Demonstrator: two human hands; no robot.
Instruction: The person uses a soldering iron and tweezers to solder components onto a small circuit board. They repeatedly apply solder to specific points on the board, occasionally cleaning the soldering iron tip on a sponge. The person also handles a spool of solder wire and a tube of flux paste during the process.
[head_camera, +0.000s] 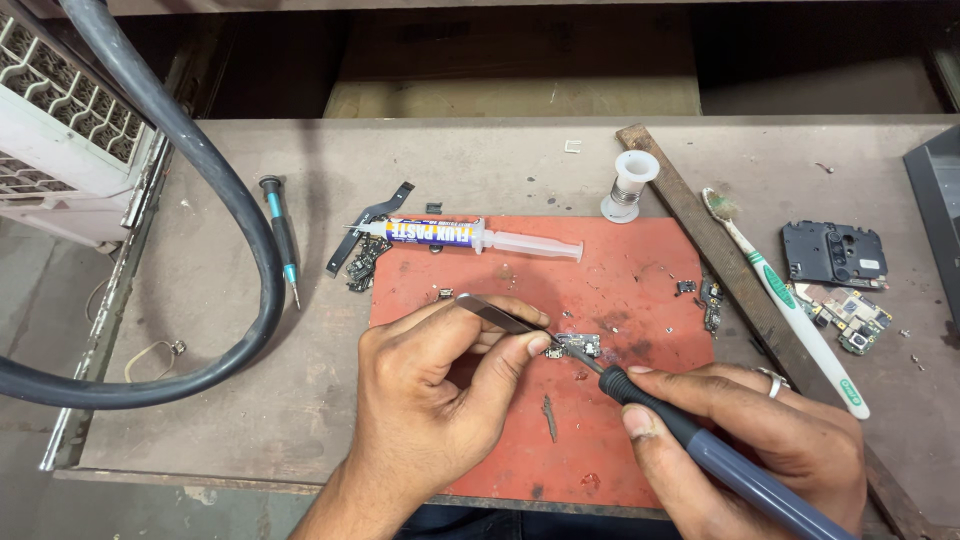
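On the red mat (640, 300), our left hand (430, 400) pinches tweezers (505, 318) on the tiny, fragile circuit board (578, 346); our right hand (770, 440) grips the soldering iron (700, 440).

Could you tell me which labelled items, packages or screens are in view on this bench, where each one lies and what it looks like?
Syringe: lies flat across the upper edge of the red mat, beyond both hands; clear barrel and plunger, with a white, blue and yellow label band.
Toothbrush: lies slantwise right of the mat; white handle with green printed patches.
No screens or signs show.
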